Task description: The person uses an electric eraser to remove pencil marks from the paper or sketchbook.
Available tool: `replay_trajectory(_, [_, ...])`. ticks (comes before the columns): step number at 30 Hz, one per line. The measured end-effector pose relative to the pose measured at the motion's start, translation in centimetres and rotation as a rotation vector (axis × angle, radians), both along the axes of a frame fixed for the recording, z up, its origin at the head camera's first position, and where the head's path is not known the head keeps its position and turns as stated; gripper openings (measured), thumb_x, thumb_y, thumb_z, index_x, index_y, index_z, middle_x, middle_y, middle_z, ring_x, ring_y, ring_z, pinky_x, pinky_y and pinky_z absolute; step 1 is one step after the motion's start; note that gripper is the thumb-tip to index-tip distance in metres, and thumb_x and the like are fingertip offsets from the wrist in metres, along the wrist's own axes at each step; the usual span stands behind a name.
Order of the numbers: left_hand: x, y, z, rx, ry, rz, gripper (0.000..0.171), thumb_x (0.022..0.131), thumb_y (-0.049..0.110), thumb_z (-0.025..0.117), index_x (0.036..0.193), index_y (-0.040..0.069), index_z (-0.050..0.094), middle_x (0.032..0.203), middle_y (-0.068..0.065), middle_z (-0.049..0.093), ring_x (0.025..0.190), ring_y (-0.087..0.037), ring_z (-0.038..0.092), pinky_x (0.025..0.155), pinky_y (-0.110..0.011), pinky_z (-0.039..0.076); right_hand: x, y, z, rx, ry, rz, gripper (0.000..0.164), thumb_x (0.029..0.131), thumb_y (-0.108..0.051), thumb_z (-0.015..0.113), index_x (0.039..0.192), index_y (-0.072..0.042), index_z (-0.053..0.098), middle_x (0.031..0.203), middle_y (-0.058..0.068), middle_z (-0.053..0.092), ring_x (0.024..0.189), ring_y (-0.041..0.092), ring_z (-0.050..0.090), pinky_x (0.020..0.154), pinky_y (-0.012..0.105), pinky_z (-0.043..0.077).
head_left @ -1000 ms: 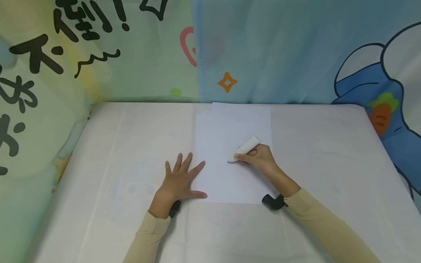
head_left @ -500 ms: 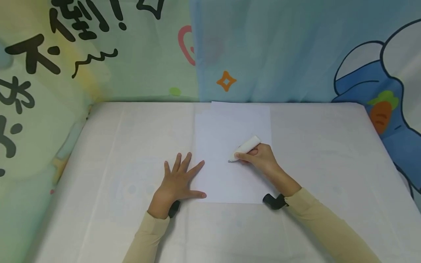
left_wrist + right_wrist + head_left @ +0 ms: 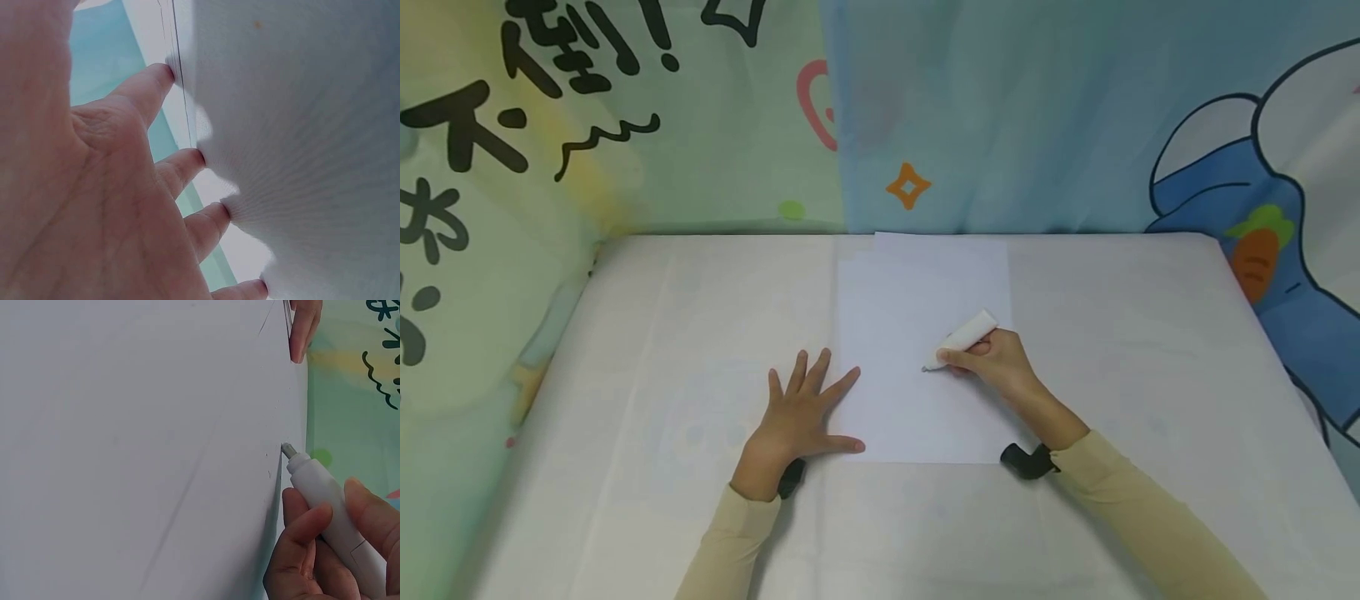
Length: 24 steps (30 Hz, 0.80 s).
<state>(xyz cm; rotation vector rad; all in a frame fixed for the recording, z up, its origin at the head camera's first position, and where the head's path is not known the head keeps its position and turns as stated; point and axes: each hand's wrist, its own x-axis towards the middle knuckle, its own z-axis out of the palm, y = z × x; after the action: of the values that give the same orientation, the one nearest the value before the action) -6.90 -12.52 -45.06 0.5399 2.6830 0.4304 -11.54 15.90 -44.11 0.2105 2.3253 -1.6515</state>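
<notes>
My right hand (image 3: 1000, 367) pinches a thick white pen (image 3: 964, 333) between thumb and fingers, its body slanting up and to the right. In the right wrist view, the metal tip of the white pen (image 3: 325, 494) is right at the surface of the paper. A few tiny dark marks (image 3: 269, 473) show beside that tip. The white sheet of paper (image 3: 895, 292) lies flat on the table. My left hand (image 3: 797, 425) is spread out by the paper's left edge, thumb and index fingertip at that edge. Its fingertips (image 3: 219, 214) press on the white surface in the left wrist view.
A white cloth covers the table (image 3: 1112, 317). Behind it stands a printed backdrop (image 3: 1037, 117) with dark lettering on the left and a cartoon figure with a carrot at right. Black wrist mounts (image 3: 1028, 461) sit under both wrists.
The head view has shifted slightly, so the paper and backdrop sit a little further left. The pen tip has crept slightly right over the paper. My left hand stays in place.
</notes>
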Motion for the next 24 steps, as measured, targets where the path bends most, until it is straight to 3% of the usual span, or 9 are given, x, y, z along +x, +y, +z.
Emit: replay_trajectory(24, [0.1, 0.1, 0.0, 0.017, -0.004, 0.001, 0.096, 0.074, 0.06, 0.075, 0.154, 0.027, 0.032, 0.162, -0.018, 0.012, 0.147, -0.046, 0.002, 0.108, -0.075, 0.005, 0.7, 1.7, 0.3, 0.019, -0.018, -0.07, 0.036, 0.085, -0.006, 0.074, 0.109, 0.013, 0.055, 0.068, -0.006, 0.068, 0.065, 0.002, 0.062, 0.066, 0.014, 0.051])
